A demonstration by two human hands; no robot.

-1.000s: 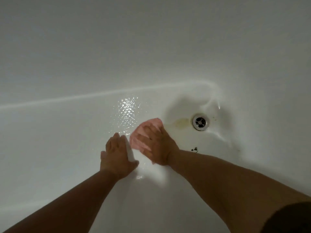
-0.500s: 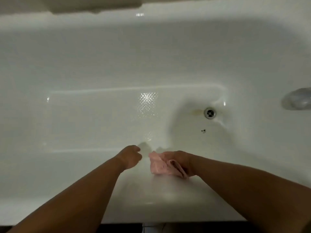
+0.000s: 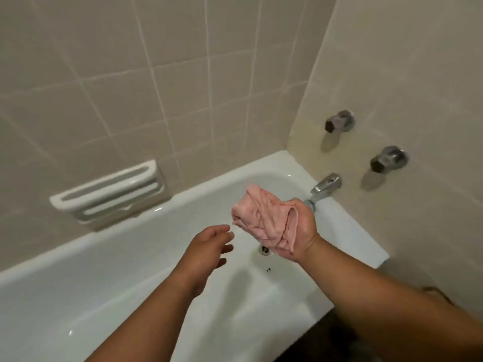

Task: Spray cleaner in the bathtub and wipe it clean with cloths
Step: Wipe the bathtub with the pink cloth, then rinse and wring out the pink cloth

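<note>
The white bathtub (image 3: 109, 278) runs from lower left to upper right, with its drain (image 3: 264, 250) partly hidden behind my right hand. My right hand (image 3: 300, 231) is raised above the tub's drain end, palm up, and holds a crumpled pink cloth (image 3: 257, 216). My left hand (image 3: 206, 248) hovers over the tub just left of the cloth, fingers apart and empty, not touching it. No spray bottle is in view.
A chrome spout (image 3: 325, 188) and two tap stems (image 3: 339, 120) (image 3: 389, 158) stick out of the right wall. A white soap holder with a rail (image 3: 109, 192) is set in the tiled back wall. Dark floor lies at the bottom right.
My right hand lifted the pink cloth off the tub floor and up into the air. My left hand came off the tub and opened. My head rose, bringing walls and taps into view.
</note>
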